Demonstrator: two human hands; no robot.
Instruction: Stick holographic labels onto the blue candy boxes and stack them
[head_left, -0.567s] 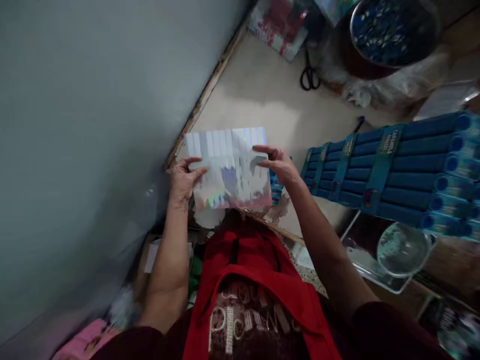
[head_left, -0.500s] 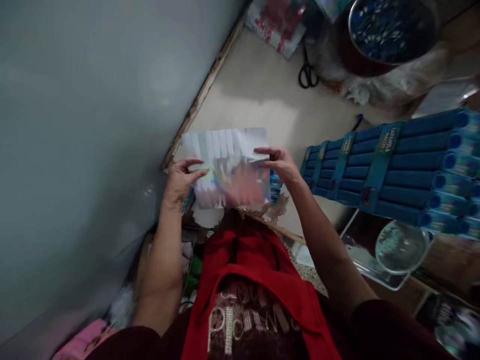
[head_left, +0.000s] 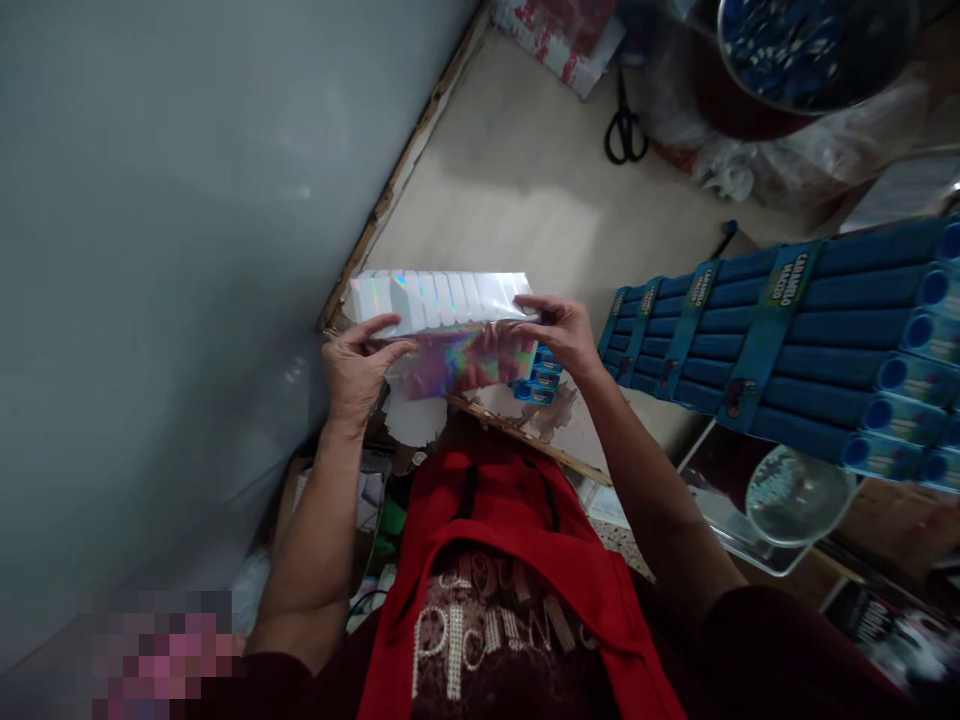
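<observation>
A shiny sheet point(head_left: 450, 303) is stretched between my two hands above the table. Its upper part has a row of white strips, and the lower part reflects pink and rainbow colours. At the sheet's left edge my left hand point(head_left: 356, 368) is closed in a pinch between thumb and fingers. My right hand point(head_left: 564, 333) pinches the right edge the same way. Several small blue boxes point(head_left: 538, 388) lie on the table behind the sheet's lower right corner, partly hidden by it.
Blue tubes point(head_left: 750, 345) with "Caramelo Macizo" bands are stacked at right. Black-handled scissors point(head_left: 625, 135) lie farther back, near a pot of blue-wrapped pieces point(head_left: 799, 50) and clear plastic bags point(head_left: 795, 150). A clear bowl point(head_left: 799, 500) sits at lower right. A grey wall point(head_left: 187, 200) bounds the left.
The sheet has tilted, so its face looks shorter and the lower part now shines pink and rainbow. More of the small blue boxes shows. Both hands keep their pinch.
</observation>
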